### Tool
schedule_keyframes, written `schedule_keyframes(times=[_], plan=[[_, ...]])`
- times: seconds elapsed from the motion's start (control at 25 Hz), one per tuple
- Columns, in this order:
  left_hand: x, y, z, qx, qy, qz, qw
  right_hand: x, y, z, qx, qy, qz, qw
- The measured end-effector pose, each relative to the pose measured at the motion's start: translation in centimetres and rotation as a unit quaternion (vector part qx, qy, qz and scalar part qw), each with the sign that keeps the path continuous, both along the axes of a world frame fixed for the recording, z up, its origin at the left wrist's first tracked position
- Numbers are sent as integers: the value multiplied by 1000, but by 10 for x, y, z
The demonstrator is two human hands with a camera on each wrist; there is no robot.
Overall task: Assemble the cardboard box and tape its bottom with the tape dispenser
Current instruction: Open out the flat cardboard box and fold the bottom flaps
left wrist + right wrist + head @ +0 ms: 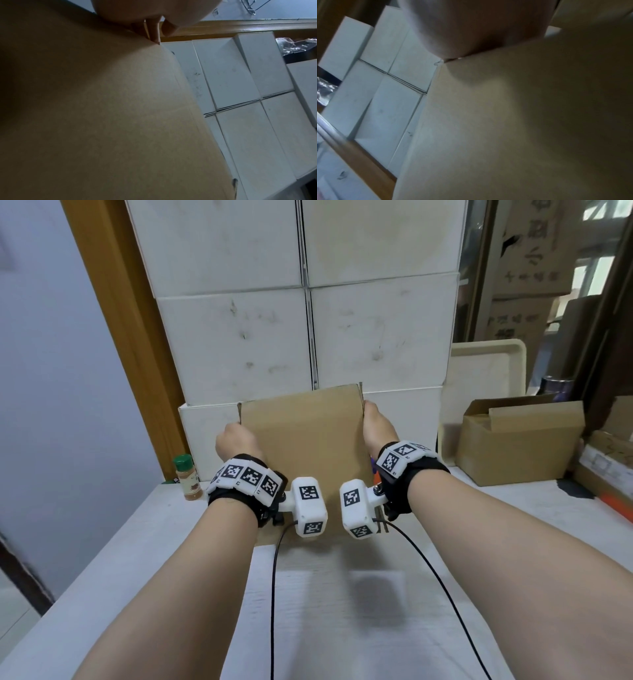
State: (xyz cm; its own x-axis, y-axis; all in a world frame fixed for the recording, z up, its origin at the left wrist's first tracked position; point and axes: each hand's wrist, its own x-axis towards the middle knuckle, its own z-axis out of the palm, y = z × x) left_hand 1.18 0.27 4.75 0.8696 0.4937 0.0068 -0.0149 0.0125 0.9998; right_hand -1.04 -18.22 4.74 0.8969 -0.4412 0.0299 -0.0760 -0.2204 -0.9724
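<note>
The cardboard box [301,440] stands upright above the white table [342,628], in front of the stacked white cartons [308,330]. It is held between both hands, its broad brown face turned toward the person; whether its lower edge touches the table cannot be told, since the wrist units hide it.

Left hand [238,441]: positioned at the left edge of the box, near the upper corner. In the left wrist view, the fingers [155,31] curl round that edge and grip it.

Right hand [376,424]: positioned at the right edge of the box, with the fingertips at the upper right corner. The right wrist view is dim and blurred; the hand appears to wrap over the corner of the panel and hold it, though individual fingers are not distinguishable.

Surrounding items:
- A spice jar [186,477] with a green cap stands at the far left corner of the table, left of the box.
- An open brown carton [520,443] sits on the right, well apart from the held box.
- A cream tray [486,364] leans upright behind the open brown carton.
- Two black cables [274,594] run from the wrist units toward the person.
</note>
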Motion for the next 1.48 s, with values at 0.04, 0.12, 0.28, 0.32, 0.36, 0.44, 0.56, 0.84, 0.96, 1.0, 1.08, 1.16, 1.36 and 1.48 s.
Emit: schedule_keyframes(times=[0.04, 0.12, 0.28, 0.32, 0.36, 0.44, 0.56, 0.84, 0.96, 1.0, 1.08, 1.16, 1.36, 1.48], plan=[[0, 0, 0, -29, -2, 5, 1000, -1, -1, 0, 12, -5, -10, 1000], [-3, -1, 0, -28, -16, 8, 999, -7, 1, 4, 41, -5, -33, 999], [-7, -3, 3, -56, -18, 16, 998, -18, 1, 6, 67, -11, -37, 997], [-8, -4, 3, -71, -17, 10, 997, -20, 0, 6, 65, -7, -27, 997], [-13, -6, 6, -99, -10, 7, 995, -22, 0, 6, 61, 0, -19, 998], [-16, -11, 7, -122, -13, -3, 992, -24, 1, 6, 57, 5, -17, 998], [-16, -16, 5, -88, -34, -17, 995, -21, 3, 3, 56, -14, -11, 998], [-17, -20, -11, -37, -60, -38, 997, -19, 5, -2, 54, -40, 0, 998], [-15, -21, -10, -34, -67, -42, 996, -18, 3, -1, 51, -39, 9, 998], [-15, -21, -10, -29, -66, -46, 996, -18, 2, -1, 51, -38, 12, 998], [-14, -21, -11, -20, -66, -52, 996, -16, 1, -3, 54, -39, 14, 998], [-14, -20, -12, -7, -63, -63, 996, -18, 1, -4, 60, -41, 16, 997], [-11, -12, -16, -104, -40, -124, 986, -24, -4, -11, 154, -25, 55, 986], [-7, -10, -22, -130, -5, -134, 982, -16, -10, -16, 226, -2, 48, 973]])
